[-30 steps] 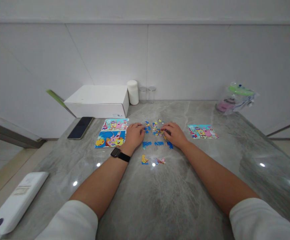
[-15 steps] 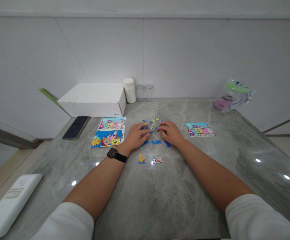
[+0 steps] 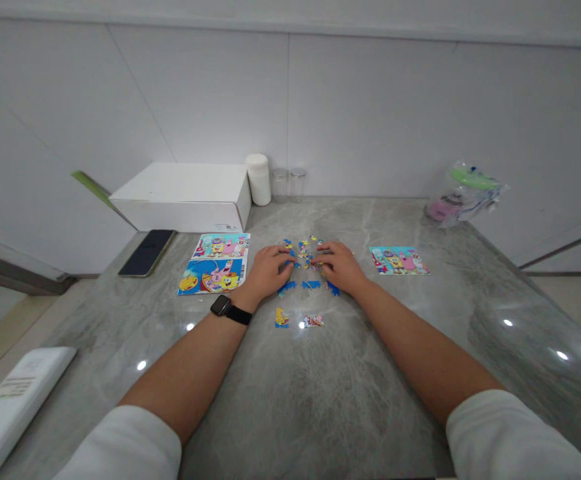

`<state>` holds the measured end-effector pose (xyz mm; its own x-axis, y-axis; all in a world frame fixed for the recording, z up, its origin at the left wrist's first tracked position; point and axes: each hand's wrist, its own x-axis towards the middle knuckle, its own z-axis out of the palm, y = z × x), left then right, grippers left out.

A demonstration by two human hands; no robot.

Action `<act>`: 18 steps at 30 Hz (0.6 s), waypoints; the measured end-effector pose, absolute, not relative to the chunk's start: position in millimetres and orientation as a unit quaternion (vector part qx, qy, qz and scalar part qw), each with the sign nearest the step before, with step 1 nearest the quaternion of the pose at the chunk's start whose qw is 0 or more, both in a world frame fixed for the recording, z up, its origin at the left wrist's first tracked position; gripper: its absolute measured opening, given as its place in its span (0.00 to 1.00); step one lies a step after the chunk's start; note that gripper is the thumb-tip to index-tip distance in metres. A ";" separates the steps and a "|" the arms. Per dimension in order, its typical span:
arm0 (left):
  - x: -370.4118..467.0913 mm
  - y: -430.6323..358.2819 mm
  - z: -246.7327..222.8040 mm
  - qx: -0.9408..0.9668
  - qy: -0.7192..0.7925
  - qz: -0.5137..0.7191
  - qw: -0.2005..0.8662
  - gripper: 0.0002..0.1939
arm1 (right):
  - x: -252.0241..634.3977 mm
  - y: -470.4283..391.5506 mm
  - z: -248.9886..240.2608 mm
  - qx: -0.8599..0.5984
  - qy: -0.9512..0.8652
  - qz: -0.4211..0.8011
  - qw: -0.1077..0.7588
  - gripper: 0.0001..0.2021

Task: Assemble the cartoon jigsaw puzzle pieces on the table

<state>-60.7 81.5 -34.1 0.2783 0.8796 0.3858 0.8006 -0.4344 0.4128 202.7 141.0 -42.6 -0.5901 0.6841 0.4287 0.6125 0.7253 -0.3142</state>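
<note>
Left hand (image 3: pixel 270 272) and right hand (image 3: pixel 341 268) are both half-curled, fingertips right in among the loose puzzle pieces (image 3: pixel 304 249) at mid-table, and whether either pinches one, I can't tell! Just nearer the person lie a yellow section (image 3: pixel 281 318) and a pinkish section (image 3: pixel 313 321), with a picture sheet (image 3: pixel 214 275) beside the left hand and a picture card (image 3: pixel 399 261) off to the right. Farther back, a white box (image 3: pixel 180 199) stands beside a white bottle (image 3: pixel 259 180).
</note>
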 end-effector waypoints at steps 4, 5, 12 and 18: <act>-57.9 76.5 -30.6 0.823 0.492 0.274 0.078 0.17 | 202.1 140.7 -42.2 -0.325 -0.908 0.076 0.254 0.25; -57.2 75.1 -30.1 0.831 0.482 0.266 0.079 0.18 | 202.2 141.1 -42.2 -0.323 -0.909 0.078 0.252 0.26; -55.5 71.4 -28.5 0.836 0.488 0.236 0.081 0.15 | 202.5 143.1 -44.8 -0.358 -0.893 0.080 0.260 0.25; -55.1 71.7 -26.3 0.840 0.480 0.239 0.080 0.16 | 205.6 146.3 -44.8 -0.428 -0.857 0.062 0.278 0.19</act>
<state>-55.1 71.7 -26.3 0.4248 0.8449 0.3252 0.7678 -0.5265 0.3650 205.6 146.3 -44.8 -0.4782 0.7692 0.4239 0.7000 0.6253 -0.3449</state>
